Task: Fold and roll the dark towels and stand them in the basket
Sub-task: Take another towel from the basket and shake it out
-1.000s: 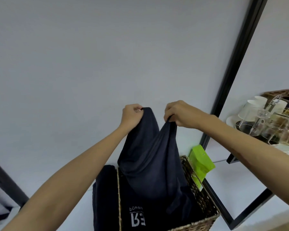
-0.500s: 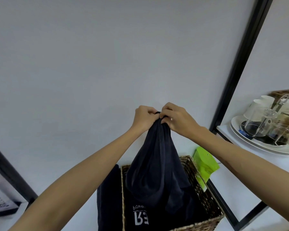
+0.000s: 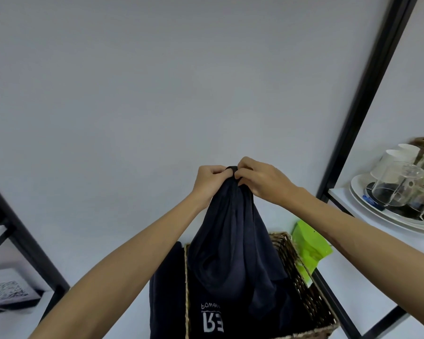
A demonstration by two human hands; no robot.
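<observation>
Against a plain grey wall, both hands (image 3: pixel 233 183) pinch the dark towel (image 3: pixel 233 250) together above the basket (image 3: pixel 304 285); uneven corners could skew the fold

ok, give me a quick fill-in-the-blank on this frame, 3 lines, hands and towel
1. Both hands, left and right, hold one dark ____ by its top.
2. The towel hangs over a woven ____.
3. Right of the basket lies a ____ pouch.

Missing: towel; basket; green
</observation>
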